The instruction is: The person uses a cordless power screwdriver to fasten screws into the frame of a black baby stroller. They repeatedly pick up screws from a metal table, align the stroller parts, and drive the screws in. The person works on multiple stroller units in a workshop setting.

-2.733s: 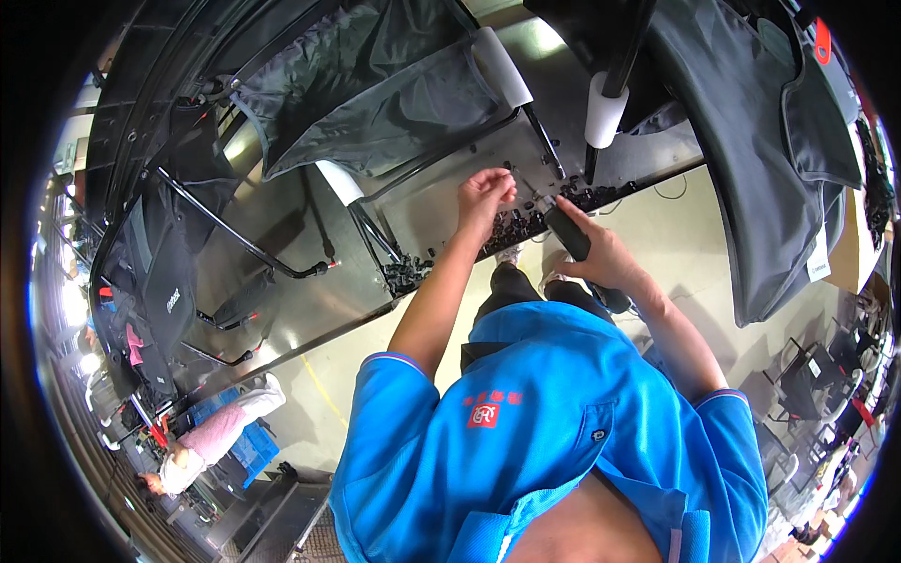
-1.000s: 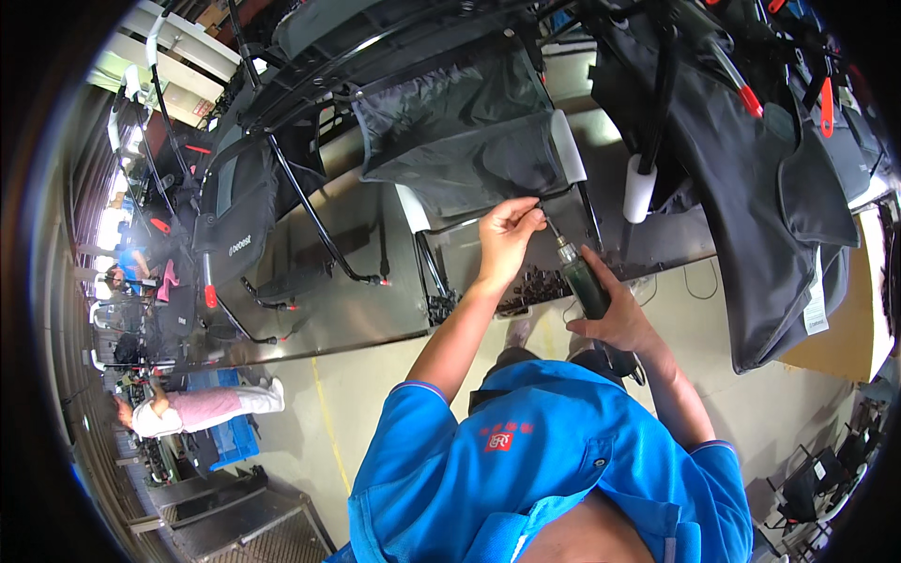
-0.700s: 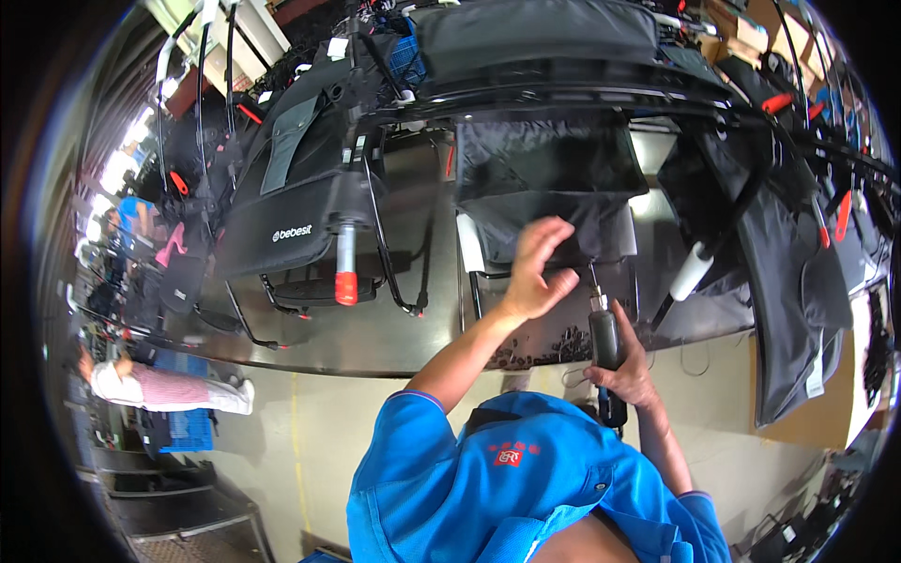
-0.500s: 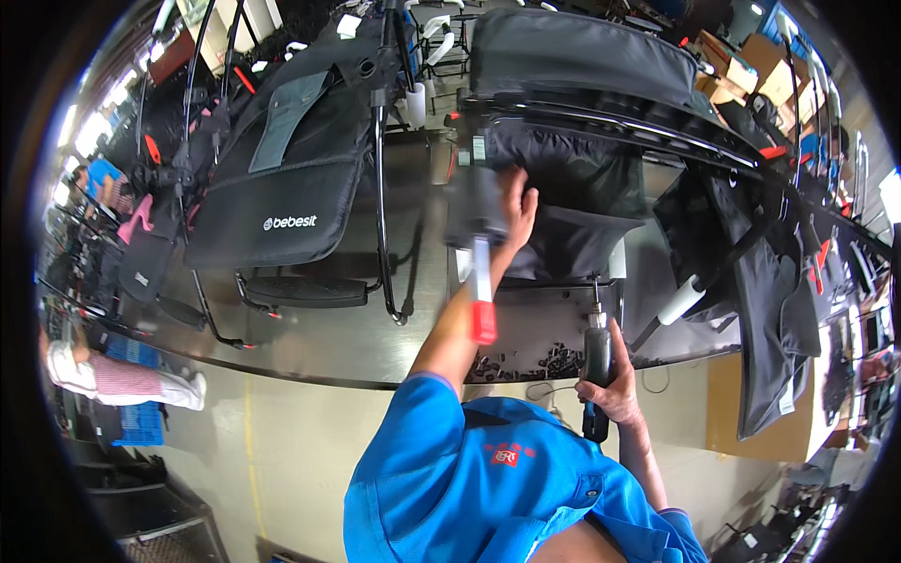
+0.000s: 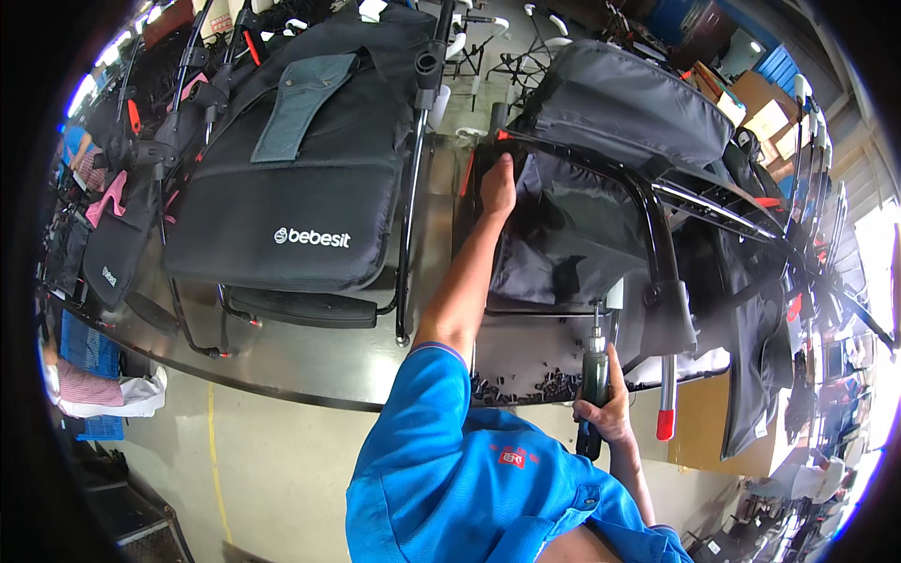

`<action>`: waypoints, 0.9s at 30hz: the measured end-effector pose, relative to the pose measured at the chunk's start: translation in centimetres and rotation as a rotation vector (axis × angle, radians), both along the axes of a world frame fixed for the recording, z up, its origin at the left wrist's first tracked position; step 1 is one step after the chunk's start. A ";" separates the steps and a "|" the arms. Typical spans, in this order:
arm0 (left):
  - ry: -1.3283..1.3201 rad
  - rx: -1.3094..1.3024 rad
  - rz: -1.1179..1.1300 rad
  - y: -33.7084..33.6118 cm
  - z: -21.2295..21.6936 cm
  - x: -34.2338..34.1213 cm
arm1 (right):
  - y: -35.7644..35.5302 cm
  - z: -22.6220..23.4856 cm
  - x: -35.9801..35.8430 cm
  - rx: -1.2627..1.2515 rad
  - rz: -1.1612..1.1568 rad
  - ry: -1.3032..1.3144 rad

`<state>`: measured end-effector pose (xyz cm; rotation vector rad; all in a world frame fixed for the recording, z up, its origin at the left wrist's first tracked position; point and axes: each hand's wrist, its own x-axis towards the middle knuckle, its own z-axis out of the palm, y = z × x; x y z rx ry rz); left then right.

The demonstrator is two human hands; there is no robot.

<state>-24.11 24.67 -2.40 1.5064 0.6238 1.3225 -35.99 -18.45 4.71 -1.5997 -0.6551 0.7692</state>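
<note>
My left hand (image 5: 499,188) reaches to the far side of the bench and is closed around the far left part of a black stroller frame (image 5: 648,211). Its fingertips are partly hidden by the frame. Black fabric (image 5: 568,235) hangs inside that frame, beside my left forearm. A frame leg with a red tip (image 5: 665,424) points toward me on the right. Low at the bench's front edge, my right hand (image 5: 610,410) is wrapped around a powered screwdriver (image 5: 595,375). The screwdriver stands upright, bit pointing away from me, close to a white fitting (image 5: 615,294) under the fabric.
Another stroller with a black padded seat (image 5: 272,225) stands at left on the metal bench (image 5: 328,361). Many small black parts (image 5: 535,387) lie along the front edge. A cardboard box (image 5: 699,427) sits below at right. At far left, another person (image 5: 89,385) is partly visible.
The stroller frame has turned, and its red-tipped leg has swung from beside my left arm to the right. My left hand has moved farther away and closed on the frame. The screwdriver stays in my right hand.
</note>
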 end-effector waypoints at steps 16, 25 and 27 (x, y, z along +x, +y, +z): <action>-0.320 0.380 0.148 -3.4 -0.4 -1.4 | 4.1 -1.1 1.6 -0.093 0.092 -0.123; -0.204 0.427 0.167 0.1 0.8 -1.2 | 4.5 -1.4 1.6 -0.100 0.111 -0.074; -0.229 0.462 0.166 0.2 0.7 -1.8 | 4.1 -1.7 1.6 -0.102 0.107 -0.066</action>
